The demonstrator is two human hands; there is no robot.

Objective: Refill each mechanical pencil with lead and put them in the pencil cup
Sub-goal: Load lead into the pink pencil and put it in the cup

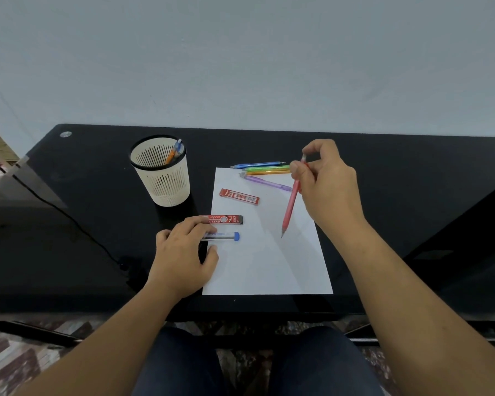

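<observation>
Fingers of our right hand (327, 184) pinch a red pencil (291, 205) above white paper (266, 261); our left hand (183, 258), fingers loosely spread, touches a lead tube (225, 236) at the paper's left edge.

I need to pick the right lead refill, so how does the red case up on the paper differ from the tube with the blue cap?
The red case is flat, opaque and printed; the tube is round and clear with a blue cap. The case lies untouched, wholly on the paper; the tube lies at the paper's left edge under the left hand's fingers. The case slants, the tube lies nearly level. Both lie flat.
</observation>
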